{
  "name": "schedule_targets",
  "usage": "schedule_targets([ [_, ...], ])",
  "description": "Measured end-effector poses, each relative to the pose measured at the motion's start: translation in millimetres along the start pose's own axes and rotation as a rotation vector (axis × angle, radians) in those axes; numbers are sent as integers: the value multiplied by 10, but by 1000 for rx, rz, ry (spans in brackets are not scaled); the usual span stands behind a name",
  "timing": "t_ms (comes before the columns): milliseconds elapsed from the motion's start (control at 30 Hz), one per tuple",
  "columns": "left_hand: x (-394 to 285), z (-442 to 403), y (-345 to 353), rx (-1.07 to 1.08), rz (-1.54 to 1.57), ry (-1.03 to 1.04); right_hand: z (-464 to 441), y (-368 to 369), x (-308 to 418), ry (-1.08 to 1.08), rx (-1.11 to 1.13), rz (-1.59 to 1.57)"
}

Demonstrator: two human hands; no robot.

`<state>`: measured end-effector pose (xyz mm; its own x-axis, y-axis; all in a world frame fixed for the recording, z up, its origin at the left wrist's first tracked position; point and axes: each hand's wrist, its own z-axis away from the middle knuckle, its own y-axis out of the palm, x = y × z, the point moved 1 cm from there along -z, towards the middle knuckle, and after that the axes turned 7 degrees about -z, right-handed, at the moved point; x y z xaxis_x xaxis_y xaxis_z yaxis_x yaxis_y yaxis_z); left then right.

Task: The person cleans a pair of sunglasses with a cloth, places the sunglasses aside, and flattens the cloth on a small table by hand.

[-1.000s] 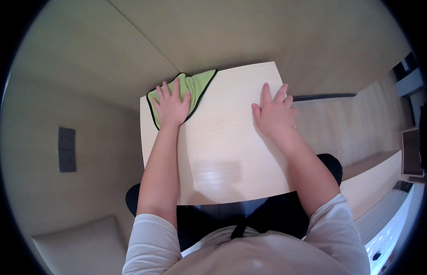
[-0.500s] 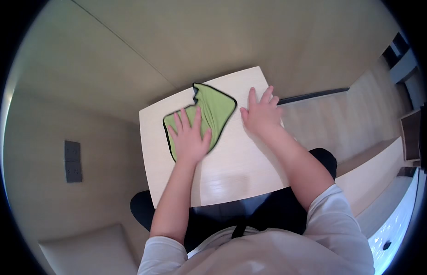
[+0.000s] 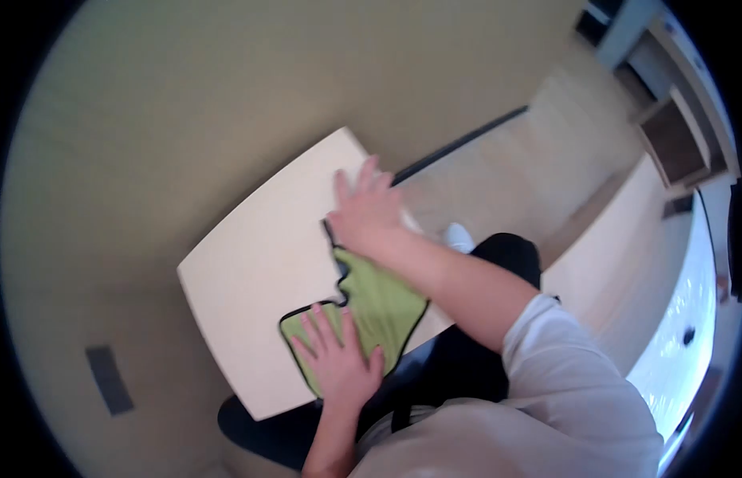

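Observation:
A green cloth (image 3: pixel 384 299) with black edging lies partly rumpled on the pale table (image 3: pixel 259 231), at its near right side, and reaches the near edge. My left hand (image 3: pixel 343 370) rests flat on the lower left part of the cloth, fingers spread. Near the table's far right corner is my right hand (image 3: pixel 367 211), slightly blurred, with fingers apart. Its palm and wrist cover the cloth's upper end. Whether the right hand presses on the cloth or hovers just over it, I cannot tell.
A beige wall (image 3: pixel 188 95) stands behind the table, with a dark socket plate (image 3: pixel 109 380) at the left. My dark-trousered legs are under the table, and a white shoe (image 3: pixel 459 237) shows beyond it. A pale wooden bench-like surface (image 3: pixel 602 263) runs along the right.
The view has turned, so the table appears rotated. The cloth has slid toward the near edge under my left hand. My right hand has come from bare tabletop to the cloth's upper end.

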<state>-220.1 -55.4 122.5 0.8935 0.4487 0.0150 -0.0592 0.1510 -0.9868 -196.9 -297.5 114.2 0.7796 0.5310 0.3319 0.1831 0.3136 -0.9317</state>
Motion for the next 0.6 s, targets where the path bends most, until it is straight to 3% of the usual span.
schedule_targets([
  [67,-42,-10,-43,-14,-10,61,130,-30,28,2,29,-72],
  [133,-111,30,-104,-29,-76,-24,328,-120,62,-23,69,-139],
  [333,-236,-227,-189,-157,-159,-11,957,-567,-12,-47,215,-406],
  [400,-201,-224,22,-219,-114,-15,1437,-640,-50,-40,255,-305],
  [467,-358,-265,-27,-185,-178,-101,1693,-519,-39,38,133,-481],
  [533,-236,-365,117,-179,-166,-32,2150,-743,-47,-45,3,-298],
  [600,-394,-302,57,-138,-210,-90,2396,-485,-66,-140,-76,-399],
])
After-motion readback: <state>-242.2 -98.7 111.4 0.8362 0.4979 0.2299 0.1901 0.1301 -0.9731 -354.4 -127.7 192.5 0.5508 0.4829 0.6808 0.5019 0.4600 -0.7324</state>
